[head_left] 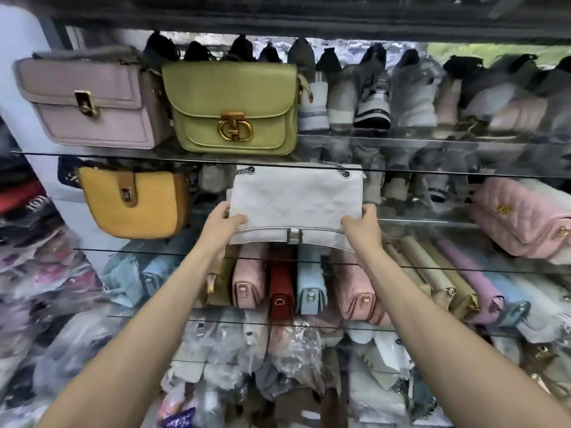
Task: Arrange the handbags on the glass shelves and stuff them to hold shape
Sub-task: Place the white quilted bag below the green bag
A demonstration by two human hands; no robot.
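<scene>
A white quilted handbag (293,199) with a chain strap and a silver clasp stands upright on the middle glass shelf (432,223). My left hand (224,225) grips its lower left corner, thumb across the front. My right hand (361,227) grips its lower right corner the same way. Left of it on the same shelf stands a mustard yellow bag (136,205). On the shelf above stand a mauve bag (92,103) and an olive green bag (234,109) with a gold clasp. A pink quilted bag (519,217) lies at the right.
A row of small bags (309,285) stands side-on on the lower shelf. Behind the top shelf sits a line of folded bags (370,97). Plastic-wrapped bags (278,366) pile up at the bottom and stacked goods (31,257) at the left.
</scene>
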